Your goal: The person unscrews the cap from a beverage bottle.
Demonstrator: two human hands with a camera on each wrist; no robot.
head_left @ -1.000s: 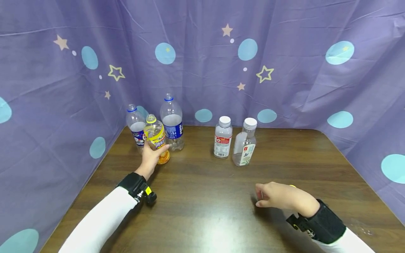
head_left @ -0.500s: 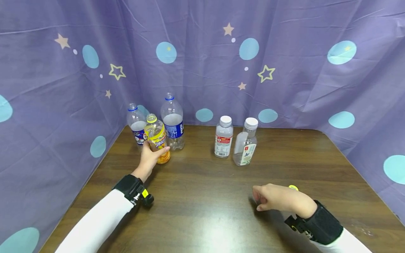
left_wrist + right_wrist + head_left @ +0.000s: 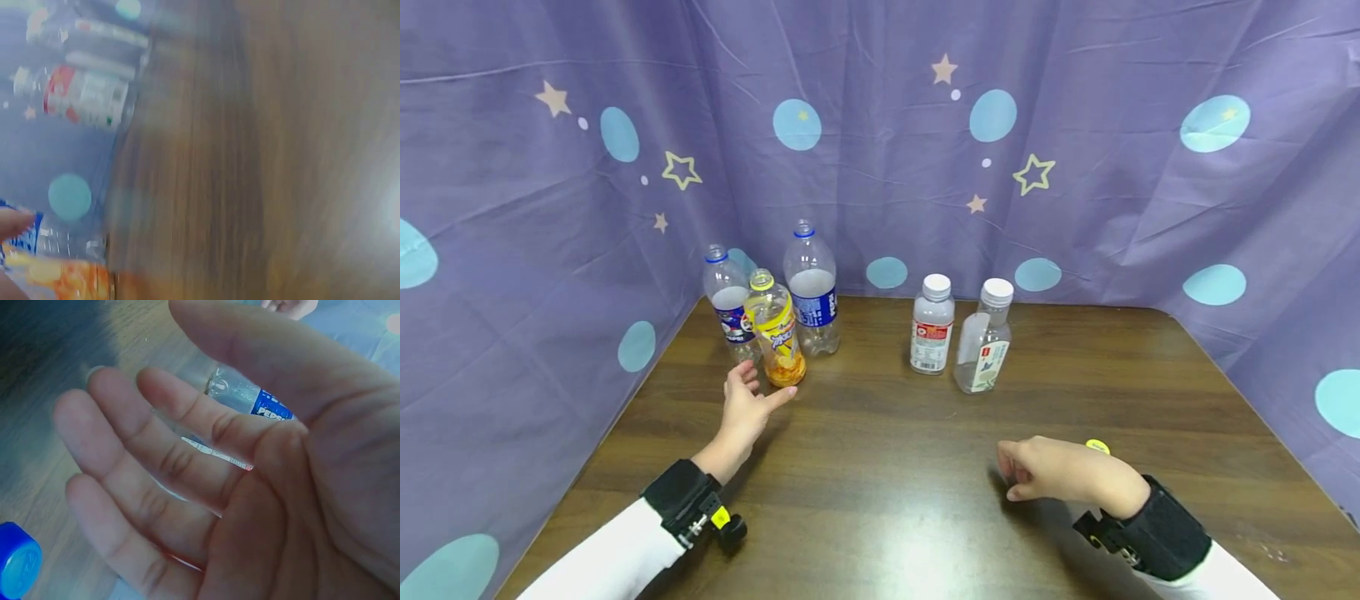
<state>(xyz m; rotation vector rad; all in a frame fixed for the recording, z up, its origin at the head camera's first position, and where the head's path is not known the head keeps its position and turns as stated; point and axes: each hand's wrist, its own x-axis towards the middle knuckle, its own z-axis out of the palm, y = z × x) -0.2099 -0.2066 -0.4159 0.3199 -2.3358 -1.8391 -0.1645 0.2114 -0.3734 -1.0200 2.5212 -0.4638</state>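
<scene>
My left hand (image 3: 754,390) hovers open just in front of an uncapped yellow-labelled bottle (image 3: 777,337) with orange drink at its bottom, and does not touch it. The bottle stands upright at the back left of the wooden table (image 3: 880,467). The blurred left wrist view catches that orange bottle (image 3: 62,278) at its lower left. My right hand (image 3: 1011,473) rests on the table at the front right, fingers loosely curled and holding nothing. In the right wrist view the right hand (image 3: 156,456) shows a bare palm. A blue cap (image 3: 15,569) lies beside it, and a yellow cap (image 3: 1097,447) lies just behind the hand.
Behind the orange bottle stand a small blue-labelled bottle (image 3: 727,300) and a taller one (image 3: 812,292), both uncapped. Two white-capped clear bottles (image 3: 932,325) (image 3: 985,337) stand mid-table. A purple star-patterned curtain (image 3: 1075,167) walls the table on three sides.
My left hand has let go of the orange bottle and drawn back toward me, fingers spread. The bottle stays upright. My right hand has barely moved.
</scene>
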